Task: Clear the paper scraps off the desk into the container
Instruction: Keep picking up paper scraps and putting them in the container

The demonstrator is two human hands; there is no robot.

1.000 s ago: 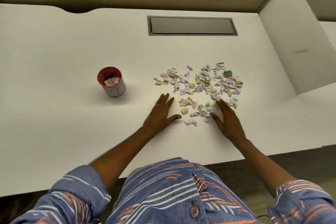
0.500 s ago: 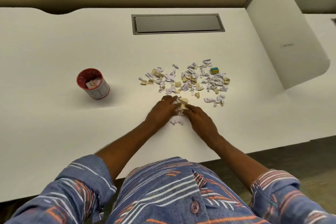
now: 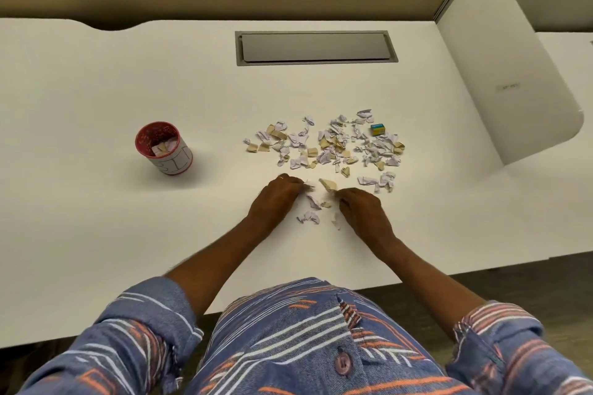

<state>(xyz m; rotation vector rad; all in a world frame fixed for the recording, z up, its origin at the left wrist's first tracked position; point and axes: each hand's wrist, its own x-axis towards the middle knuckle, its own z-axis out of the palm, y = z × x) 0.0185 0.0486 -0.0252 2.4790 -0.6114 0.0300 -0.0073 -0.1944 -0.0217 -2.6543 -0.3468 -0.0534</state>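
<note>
Two hands at the near edge of a paper-scrap pile on a white desk.

Both the left hand and right hand rest knuckles-up at frame centre, fingers curled onto scraps; whether they grip any, I cannot tell. Most paper scraps lie scattered just above them. The red-rimmed container, with a few scraps inside, stands apart at centre left. A small blue box sits among the upper-right scraps.

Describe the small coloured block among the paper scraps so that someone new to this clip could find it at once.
Start at the grey rectangular hatch set into the white desk, then drop toward the spread of paper scraps below it. At the far right edge of that spread sits the small block. It alone is a neat box shape in blue and yellow, while everything around it is crumpled white or tan paper.
</note>
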